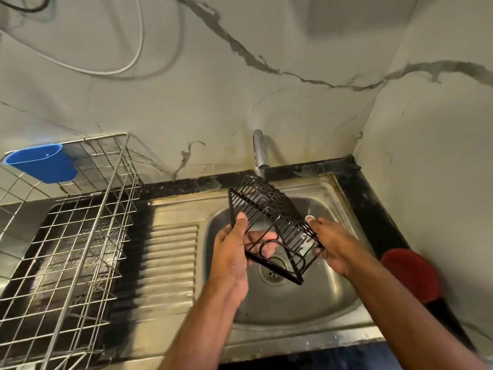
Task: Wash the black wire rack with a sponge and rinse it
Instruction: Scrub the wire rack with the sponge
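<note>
The black wire rack (262,206) is a small box-shaped basket, held tilted above the steel sink (336,297) with its far end just under the tap (258,149). My left hand (232,252) grips its left edge, thumb over the rim and fingers underneath. On the right side, my right hand (329,244) holds the rack's near corner. A thin stream of water seems to fall from the tap onto the rack. No sponge is in view.
A large silver wire dish rack (80,236) stands on the left counter with a blue plastic cup (42,162) hung on it. The ribbed drainboard (170,263) lies between it and the basin. A red object (410,273) sits at the right counter edge.
</note>
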